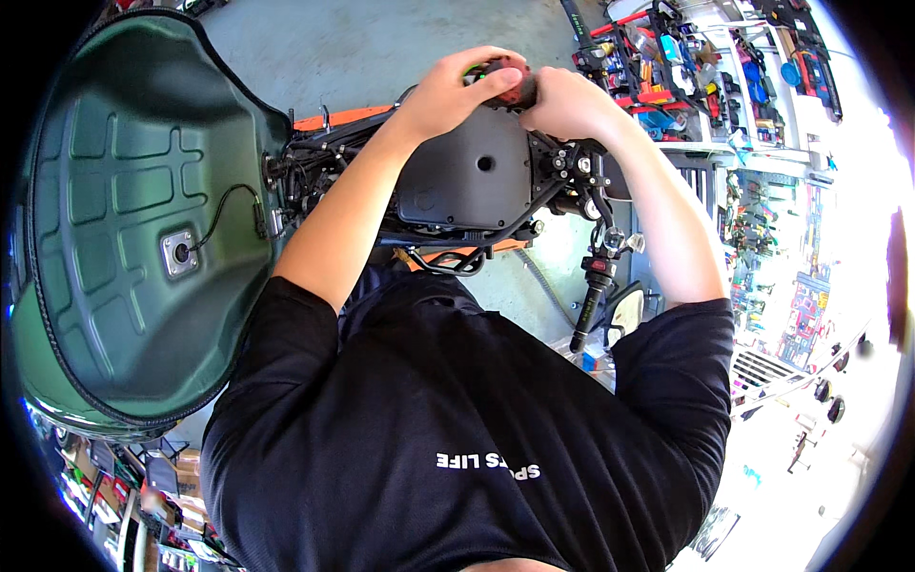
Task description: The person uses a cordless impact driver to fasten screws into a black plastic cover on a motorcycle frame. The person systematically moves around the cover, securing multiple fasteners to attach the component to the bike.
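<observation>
Red-and-black tool (523, 92), with a little bright green showing at its left side, sat between the two hands at the far edge of a black cover (459, 181) on a stripped-down motorcycle (348, 129). Left hand (452, 92): its thumb lay across the tool's top and its fingers curled round the far side, gripping it. The fingers of the right hand (572, 101) were bent and close together against the tool's right side, near the cover's upper corner; whether they pinched anything, I could not tell.

Writing was sparse. White capitals crossed the wearer's black T-shirt (477, 400), upside down in this view (a fold swallowed part of one word). Pale green lettering ran along the far handlebar grip (575, 19), and the cover bore a faint round mark near its lower left corner. Any label on the tool was hidden or too small to read.

Left of the motorcycle stood a large green shell (124, 291), open toward the camera, with a black cable (222, 210) running from its metal plate (181, 254).
</observation>
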